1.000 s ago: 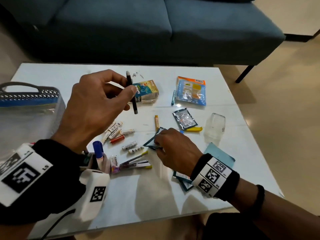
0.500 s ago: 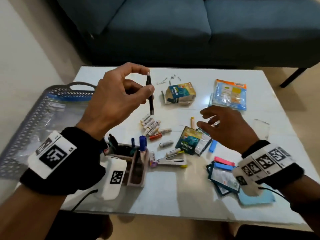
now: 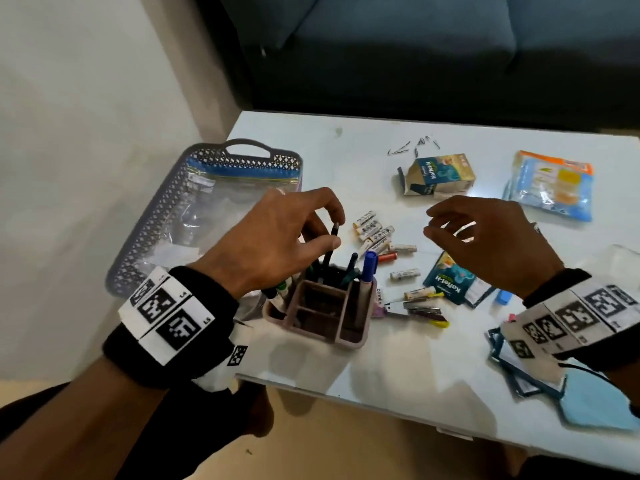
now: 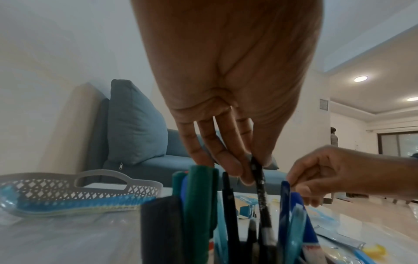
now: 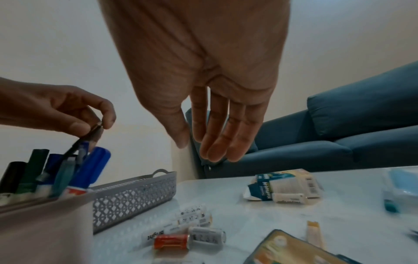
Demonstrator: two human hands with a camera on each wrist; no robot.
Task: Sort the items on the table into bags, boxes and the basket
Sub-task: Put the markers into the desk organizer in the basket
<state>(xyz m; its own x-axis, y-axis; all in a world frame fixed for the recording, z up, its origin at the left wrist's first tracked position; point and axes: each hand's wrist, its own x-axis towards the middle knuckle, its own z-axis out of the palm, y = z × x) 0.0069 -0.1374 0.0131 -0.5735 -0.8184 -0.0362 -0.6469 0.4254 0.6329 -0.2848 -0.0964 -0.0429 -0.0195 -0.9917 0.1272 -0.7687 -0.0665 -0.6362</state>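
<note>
My left hand (image 3: 332, 233) pinches the top of a black pen (image 3: 329, 251) between thumb and fingertips, its lower end down inside the pink pen holder (image 3: 322, 317). In the left wrist view the black pen (image 4: 260, 189) stands among other pens and markers in the holder. My right hand (image 3: 446, 226) hovers with relaxed fingers and holds nothing, above a Kofol-H sachet (image 3: 446, 282) and loose batteries (image 3: 374, 233). In the right wrist view the right hand (image 5: 199, 148) hangs over the batteries (image 5: 192, 230).
A grey lattice basket (image 3: 166, 216) holding a clear zip bag sits at the table's left. A torn Kofol-H box (image 3: 436, 174), a blue-orange packet (image 3: 550, 185), a stapler (image 3: 415, 306), more sachets (image 3: 519, 368) and a blue mask (image 3: 595, 407) lie around. A blue sofa (image 3: 415, 46) stands behind.
My left hand came down with the black pen from mid-air into the pen holder. My right hand let go of the sachet and lifted off the table, fingers relaxed.
</note>
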